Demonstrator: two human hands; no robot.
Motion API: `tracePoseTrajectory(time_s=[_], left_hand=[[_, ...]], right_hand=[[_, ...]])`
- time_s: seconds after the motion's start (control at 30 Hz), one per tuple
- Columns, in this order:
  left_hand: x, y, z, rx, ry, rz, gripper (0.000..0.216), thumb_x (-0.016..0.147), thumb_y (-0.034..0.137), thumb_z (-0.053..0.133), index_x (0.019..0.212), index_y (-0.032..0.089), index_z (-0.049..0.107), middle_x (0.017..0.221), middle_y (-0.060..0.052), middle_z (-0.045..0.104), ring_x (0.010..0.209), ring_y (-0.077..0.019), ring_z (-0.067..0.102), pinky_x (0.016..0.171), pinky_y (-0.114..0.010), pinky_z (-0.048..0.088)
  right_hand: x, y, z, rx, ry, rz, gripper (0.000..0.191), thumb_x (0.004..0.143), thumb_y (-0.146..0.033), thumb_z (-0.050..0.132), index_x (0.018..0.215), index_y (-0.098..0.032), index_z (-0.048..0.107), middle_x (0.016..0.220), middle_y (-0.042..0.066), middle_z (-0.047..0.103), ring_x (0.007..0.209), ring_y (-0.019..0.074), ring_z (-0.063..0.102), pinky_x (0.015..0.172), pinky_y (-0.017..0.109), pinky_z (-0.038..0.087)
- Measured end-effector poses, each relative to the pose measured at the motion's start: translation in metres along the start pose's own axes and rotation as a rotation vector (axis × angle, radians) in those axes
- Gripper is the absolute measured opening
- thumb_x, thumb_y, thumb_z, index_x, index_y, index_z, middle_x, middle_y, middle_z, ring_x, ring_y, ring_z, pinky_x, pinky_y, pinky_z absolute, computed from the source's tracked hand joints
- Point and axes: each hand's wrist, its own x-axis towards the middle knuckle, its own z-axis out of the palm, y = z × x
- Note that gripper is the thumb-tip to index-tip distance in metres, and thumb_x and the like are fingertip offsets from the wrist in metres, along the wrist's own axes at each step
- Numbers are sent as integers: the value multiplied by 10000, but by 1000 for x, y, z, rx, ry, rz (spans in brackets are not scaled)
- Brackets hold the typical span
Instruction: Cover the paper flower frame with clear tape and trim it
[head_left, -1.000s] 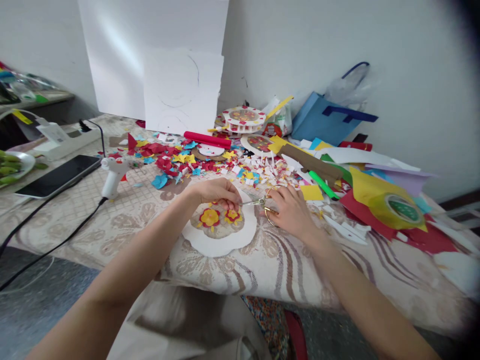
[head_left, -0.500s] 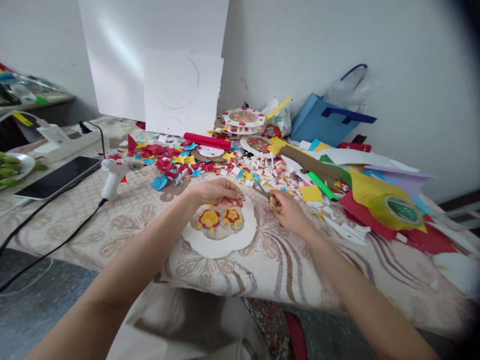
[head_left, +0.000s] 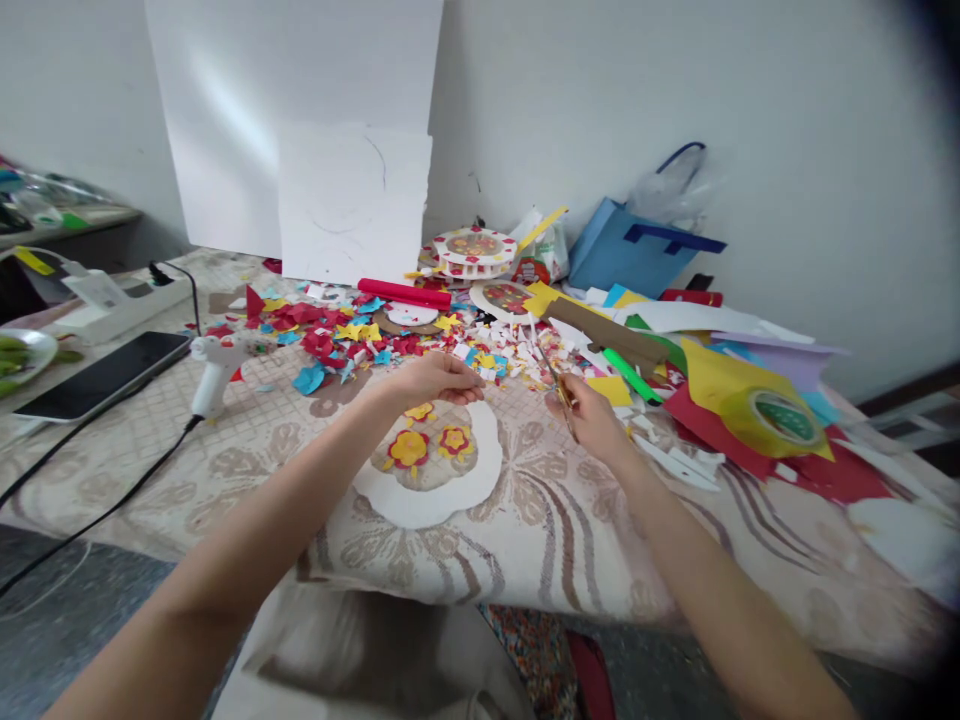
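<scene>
My right hand (head_left: 592, 418) is wrapped round the handles of gold-handled scissors (head_left: 563, 394), whose blades point up and away from me. My left hand (head_left: 439, 378) hovers over the far edge of a white ring (head_left: 427, 507), its fingers pinched together. Anything between those fingertips is too small to make out. Inside the ring show yellow and red paper flowers, among them a larger one (head_left: 409, 449) and a smaller one (head_left: 454, 441). My left hand and forearm hide part of the ring's far and left side.
Coloured paper scraps (head_left: 322, 325) cover the table's middle. At left are a white glue gun (head_left: 216, 378), a phone (head_left: 105, 375) and a power strip (head_left: 124, 312). Behind stand white boards (head_left: 352, 200), a decorated round piece (head_left: 475, 250) and a blue bag (head_left: 626, 250). A tape roll (head_left: 786, 418) lies right.
The scissors have turned so that their blades point more straight away, and they sit a little farther from my left hand. My left hand keeps its pinch. The whole view has shifted slightly.
</scene>
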Motion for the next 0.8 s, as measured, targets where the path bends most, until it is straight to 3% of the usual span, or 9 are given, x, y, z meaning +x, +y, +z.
tracePoseTrajectory(time_s=[0.07,0.23,0.37,0.6,0.8], left_hand=[[12,5,5,162,67,55,137,789,221,658,802,93,705,760,-76,722,612,-75,638,628,-192,527],[45,16,20,954,296,292,209,862,199,514,895,80,683,794,-101,717,673,-123,652,642,-228,511],[61,14,25,1226,405,335,190,811,117,501,838,96,688,889,-135,687,837,-214,635,713,-307,485],[63,2,37,1583,302,371,232,803,27,469,800,100,690,925,-158,651,967,-246,574,797,-336,441],[59,-1,47,1664,203,399,245,796,-3,462,783,90,689,948,-175,645,999,-261,551,792,-344,428]], right_hand=[[2,7,-5,43,31,34,461,827,-613,446,926,-176,556,737,34,562,645,178,495,580,277,366],[3,20,-15,86,122,88,514,838,-645,423,966,-173,581,803,59,601,680,192,527,612,296,392],[3,21,-20,110,154,93,531,836,-667,404,960,-184,589,764,59,597,666,202,532,605,309,399],[4,16,-23,109,174,97,578,810,-704,403,949,-177,597,750,62,604,676,205,537,597,303,388],[2,13,-23,160,171,109,568,811,-705,410,932,-181,594,785,66,614,702,207,550,621,309,405]])
